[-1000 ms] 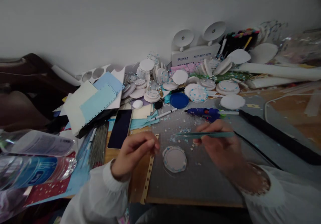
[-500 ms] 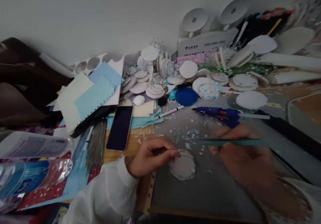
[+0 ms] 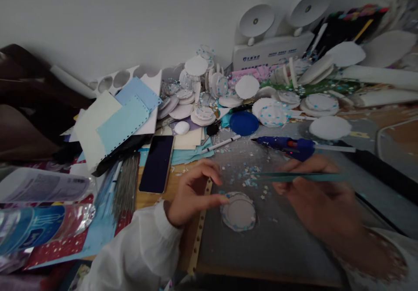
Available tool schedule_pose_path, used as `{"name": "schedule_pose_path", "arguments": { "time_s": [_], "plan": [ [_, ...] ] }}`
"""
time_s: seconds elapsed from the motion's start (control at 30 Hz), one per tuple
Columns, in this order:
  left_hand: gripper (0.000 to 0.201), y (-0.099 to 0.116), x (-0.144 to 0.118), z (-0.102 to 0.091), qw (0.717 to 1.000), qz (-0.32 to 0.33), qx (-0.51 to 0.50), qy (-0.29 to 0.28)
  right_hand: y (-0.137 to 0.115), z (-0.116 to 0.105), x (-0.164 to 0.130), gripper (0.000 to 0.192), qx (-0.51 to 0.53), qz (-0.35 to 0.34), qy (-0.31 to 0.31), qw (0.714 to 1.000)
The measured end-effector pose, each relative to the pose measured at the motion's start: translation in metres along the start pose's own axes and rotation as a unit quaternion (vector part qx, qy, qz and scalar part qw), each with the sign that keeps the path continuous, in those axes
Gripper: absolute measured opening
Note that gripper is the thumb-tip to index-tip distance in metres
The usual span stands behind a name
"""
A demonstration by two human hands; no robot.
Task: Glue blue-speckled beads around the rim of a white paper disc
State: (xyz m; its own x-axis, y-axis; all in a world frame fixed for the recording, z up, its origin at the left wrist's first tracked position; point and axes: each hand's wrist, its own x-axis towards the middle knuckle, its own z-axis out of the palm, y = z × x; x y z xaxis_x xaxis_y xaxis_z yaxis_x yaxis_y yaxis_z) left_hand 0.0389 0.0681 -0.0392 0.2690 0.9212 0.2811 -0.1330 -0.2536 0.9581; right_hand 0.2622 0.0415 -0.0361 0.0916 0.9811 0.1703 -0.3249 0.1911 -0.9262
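Now | disc (image 3: 239, 212) touching left hand (image 3: 192, 195) | right hand (image 3: 313, 195) beside, tweezers (image 3: 294, 177)

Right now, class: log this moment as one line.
left hand: fingertip on round white blue-dotted disc | right hand: holds thin teal tweezers | surface: grey cutting mat

Beyond the mat — a dark phone (image 3: 156, 163), blue lid (image 3: 243, 123), blue glue gun (image 3: 287, 145).
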Motion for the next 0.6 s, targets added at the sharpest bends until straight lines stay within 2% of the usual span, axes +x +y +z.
{"name": "schedule_pose_path", "arguments": {
  "time_s": [0.1, 0.17, 0.2, 0.23, 0.3, 0.37, 0.47, 0.53, 0.6],
  "plan": [
    [0.03, -0.002, 0.001, -0.004, 0.99, -0.004, 0.093, 0.108, 0.002, -0.001, 0.0, 0.005, -0.004, -0.01, -0.004, 1.0],
    [0.012, -0.002, 0.001, -0.007, 0.972, 0.008, 0.166, 0.165, 0.002, -0.001, 0.0, 0.006, -0.008, -0.017, -0.012, 1.0],
    [0.015, -0.003, 0.0, -0.009, 0.965, 0.022, 0.191, 0.176, 0.002, -0.001, 0.0, 0.007, -0.01, -0.022, -0.018, 1.0],
    [0.019, -0.003, -0.002, -0.011, 0.962, 0.039, 0.207, 0.172, 0.002, -0.001, 0.0, 0.008, -0.011, -0.031, -0.025, 0.999],
    [0.011, -0.001, -0.005, -0.014, 0.962, 0.067, 0.225, 0.137, 0.001, 0.0, 0.0, 0.009, -0.018, -0.055, -0.041, 0.997],
    [0.028, 0.003, -0.008, -0.014, 0.962, 0.079, 0.244, 0.09, 0.0, 0.002, -0.001, 0.013, -0.038, -0.084, -0.05, 0.994],
    [0.033, 0.01, -0.009, -0.011, 0.957, 0.088, 0.275, 0.027, -0.002, 0.004, -0.003, 0.022, -0.093, -0.138, -0.06, 0.984],
    [0.032, 0.014, -0.008, -0.007, 0.954, 0.101, 0.281, 0.003, -0.003, 0.004, -0.005, 0.031, -0.123, -0.169, -0.076, 0.975],
    [0.03, 0.014, -0.007, -0.003, 0.957, 0.11, 0.269, -0.004, -0.003, 0.002, -0.008, 0.039, -0.134, -0.165, -0.096, 0.972]
  ]
}}
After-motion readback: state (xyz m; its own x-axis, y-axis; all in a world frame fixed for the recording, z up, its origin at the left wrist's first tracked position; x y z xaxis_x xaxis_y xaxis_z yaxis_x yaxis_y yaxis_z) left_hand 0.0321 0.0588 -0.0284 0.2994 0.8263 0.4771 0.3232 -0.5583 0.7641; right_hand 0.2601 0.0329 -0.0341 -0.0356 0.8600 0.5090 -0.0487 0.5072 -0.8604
